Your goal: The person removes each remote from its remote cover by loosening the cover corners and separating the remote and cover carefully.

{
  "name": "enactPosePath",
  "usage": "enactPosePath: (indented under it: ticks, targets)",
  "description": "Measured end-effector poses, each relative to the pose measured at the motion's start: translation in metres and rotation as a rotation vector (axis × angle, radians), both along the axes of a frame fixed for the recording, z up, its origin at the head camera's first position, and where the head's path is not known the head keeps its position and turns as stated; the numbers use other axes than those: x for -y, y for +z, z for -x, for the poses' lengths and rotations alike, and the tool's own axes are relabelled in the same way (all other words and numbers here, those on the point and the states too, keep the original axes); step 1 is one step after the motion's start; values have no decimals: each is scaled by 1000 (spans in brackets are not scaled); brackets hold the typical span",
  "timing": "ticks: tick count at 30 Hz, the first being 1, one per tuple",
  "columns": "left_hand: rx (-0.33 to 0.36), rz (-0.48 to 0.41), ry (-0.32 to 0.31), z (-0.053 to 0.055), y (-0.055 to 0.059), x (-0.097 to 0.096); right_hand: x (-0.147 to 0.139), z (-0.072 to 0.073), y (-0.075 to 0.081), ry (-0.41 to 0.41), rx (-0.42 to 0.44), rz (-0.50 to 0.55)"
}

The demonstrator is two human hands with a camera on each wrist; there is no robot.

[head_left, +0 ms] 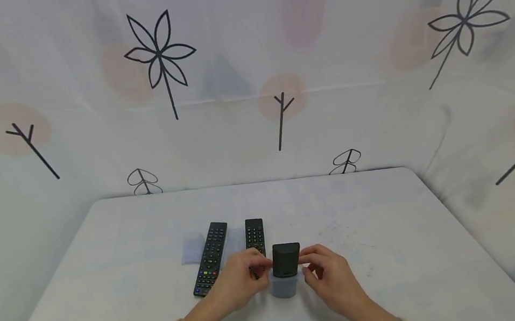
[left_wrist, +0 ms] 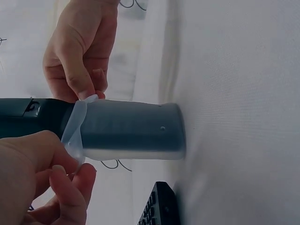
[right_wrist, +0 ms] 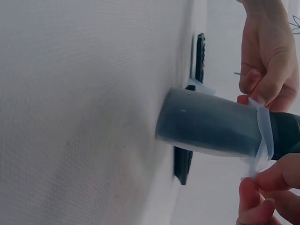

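A black remote control stands upright on the table, its lower part inside a translucent, pale sleeve. The wrist views show the sleeve's rim folded and bunched around the remote. My left hand pinches that rim on the left side; its fingertips and thumb meet on the soft edge. From the opposite side my right hand pinches the rim too, drawing a bit of it outward. The sleeve's closed end rests against the tabletop.
Left of the hands lies a long black remote control with many buttons. Another remote lies behind my left hand, partly hidden. Flat translucent pieces lie beside them. A patterned white cloth hangs behind the white table.
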State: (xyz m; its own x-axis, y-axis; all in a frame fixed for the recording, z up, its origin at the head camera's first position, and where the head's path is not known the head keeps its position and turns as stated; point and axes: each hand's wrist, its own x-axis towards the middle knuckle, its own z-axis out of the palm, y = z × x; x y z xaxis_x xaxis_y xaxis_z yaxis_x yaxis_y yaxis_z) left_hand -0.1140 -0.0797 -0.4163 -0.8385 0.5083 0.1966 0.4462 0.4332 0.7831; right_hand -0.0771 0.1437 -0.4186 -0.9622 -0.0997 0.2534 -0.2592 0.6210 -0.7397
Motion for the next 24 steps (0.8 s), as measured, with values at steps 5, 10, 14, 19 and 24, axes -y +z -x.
enactPosePath:
  ticks: [5,10,14,19,24]
  targets:
    - [-30,-4,10,-1,-4,-1,0,0,-2,6,7,9]
    - [-73,8,21,-1,-7,-3,0,1,-4,28,-2,34]
    - [-98,8,29,-2,-8,-4,0,2,-5,44,-11,44]
    - [-123,14,30,-1,-11,-7,-1,2,-6,47,-6,61]
    - [-132,15,25,-1,-12,-9,-2,2,-6,48,4,71]
